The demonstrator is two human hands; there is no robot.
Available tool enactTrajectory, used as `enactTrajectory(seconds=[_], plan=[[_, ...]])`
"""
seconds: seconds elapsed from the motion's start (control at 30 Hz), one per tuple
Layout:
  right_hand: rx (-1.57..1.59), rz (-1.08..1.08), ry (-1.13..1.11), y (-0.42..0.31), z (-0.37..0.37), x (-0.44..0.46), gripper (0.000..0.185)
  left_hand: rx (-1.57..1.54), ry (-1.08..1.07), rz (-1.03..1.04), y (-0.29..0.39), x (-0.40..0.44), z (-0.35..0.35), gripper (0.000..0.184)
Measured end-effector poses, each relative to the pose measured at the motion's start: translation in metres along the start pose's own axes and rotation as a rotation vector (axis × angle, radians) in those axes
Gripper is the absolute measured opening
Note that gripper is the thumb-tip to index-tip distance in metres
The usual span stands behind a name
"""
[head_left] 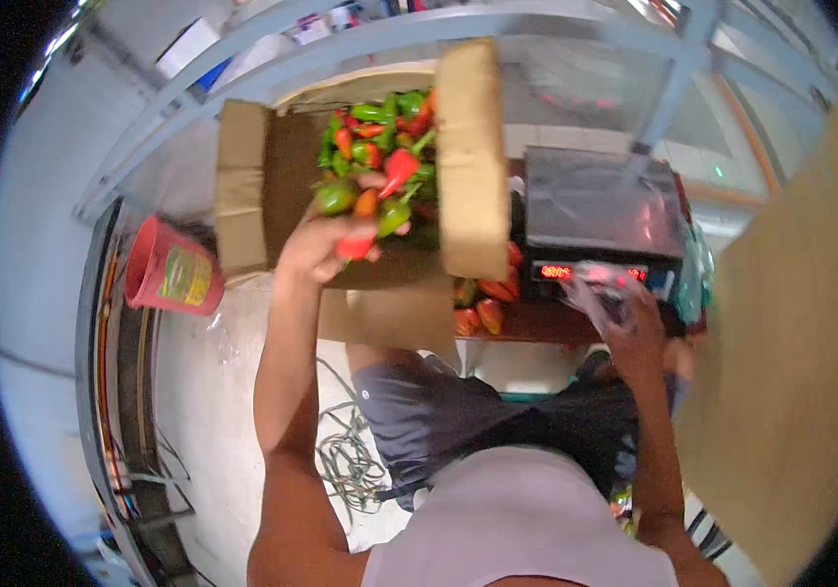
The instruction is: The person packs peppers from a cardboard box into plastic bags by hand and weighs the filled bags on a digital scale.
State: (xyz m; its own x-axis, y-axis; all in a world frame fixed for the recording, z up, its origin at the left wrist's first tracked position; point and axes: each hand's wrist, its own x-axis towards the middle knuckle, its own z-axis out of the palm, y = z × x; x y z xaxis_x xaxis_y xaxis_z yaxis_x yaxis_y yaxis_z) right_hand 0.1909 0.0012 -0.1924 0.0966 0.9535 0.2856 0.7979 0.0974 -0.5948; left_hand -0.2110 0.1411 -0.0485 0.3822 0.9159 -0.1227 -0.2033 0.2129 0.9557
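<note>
My left hand (316, 249) is closed around several peppers, red, green and orange, among them a red pepper (399, 172) and a green pepper (337, 199). It is over the open cardboard box (473, 166), where more red and green peppers (370, 115) lie heaped. On the right, my right hand (637, 328) grips a thin clear plastic bag (592, 292), blurred by motion. The bag hangs in front of the lit red display of a digital scale (603, 220), partly covering its digits. What the bag contains cannot be made out.
More red peppers (489, 313) lie on the dark red table between box and scale. A pink bucket (167, 269) stands at left. Tangled cord (351, 460) lies on the floor. A tall brown panel (791, 352) borders the right side; metal rails (575, 34) run across behind.
</note>
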Motion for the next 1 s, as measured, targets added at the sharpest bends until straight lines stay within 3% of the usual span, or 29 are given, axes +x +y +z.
enactTrajectory(seconds=[0.07, 0.13, 0.3, 0.4, 0.5, 0.57, 0.6, 0.67, 0.77, 0.9, 1.0], plan=[[-0.104, -0.033, -0.001, -0.011, 0.006, 0.011, 0.053, -0.173, -0.187, 0.066, -0.005, -0.024, 0.032, 0.068], [-0.022, 0.000, -0.047, -0.039, -0.001, 0.025, 0.054, -0.117, -0.340, 0.204, -0.041, -0.035, 0.062, 0.075], [0.060, -0.028, -0.045, -0.083, -0.014, 0.045, 0.060, -0.274, -0.227, -0.334, -0.083, -0.042, 0.134, 0.068], [0.016, -0.026, -0.088, -0.077, -0.016, 0.048, 0.060, -0.543, -0.132, -0.383, -0.110, -0.020, 0.150, 0.060], [0.056, -0.044, -0.105, -0.075, -0.020, 0.053, 0.061, -0.571, -0.019, -0.388, -0.113, 0.007, 0.166, 0.044], [0.093, -0.211, 0.052, -0.062, -0.016, 0.062, 0.056, -0.588, 0.025, -0.373, -0.117, 0.030, 0.179, 0.032], [0.113, -0.294, 0.128, -0.054, -0.012, 0.068, 0.053, -0.592, -0.002, -0.309, -0.122, 0.047, 0.185, 0.032], [0.030, -0.256, 0.111, -0.037, -0.004, 0.089, 0.055, -0.595, -0.053, -0.181, -0.140, 0.087, 0.192, 0.033], [0.041, -0.159, 0.004, -0.018, -0.004, 0.123, 0.054, -0.416, -0.042, -0.156, -0.164, 0.150, 0.194, 0.030], [0.133, -0.046, -0.150, 0.041, 0.014, 0.170, 0.053, 0.025, -0.112, -0.246, -0.142, 0.195, 0.201, 0.030], [0.166, 0.138, -0.199, 0.053, 0.003, 0.196, 0.050, 0.540, -0.301, -0.047, -0.190, 0.274, 0.166, 0.042]])
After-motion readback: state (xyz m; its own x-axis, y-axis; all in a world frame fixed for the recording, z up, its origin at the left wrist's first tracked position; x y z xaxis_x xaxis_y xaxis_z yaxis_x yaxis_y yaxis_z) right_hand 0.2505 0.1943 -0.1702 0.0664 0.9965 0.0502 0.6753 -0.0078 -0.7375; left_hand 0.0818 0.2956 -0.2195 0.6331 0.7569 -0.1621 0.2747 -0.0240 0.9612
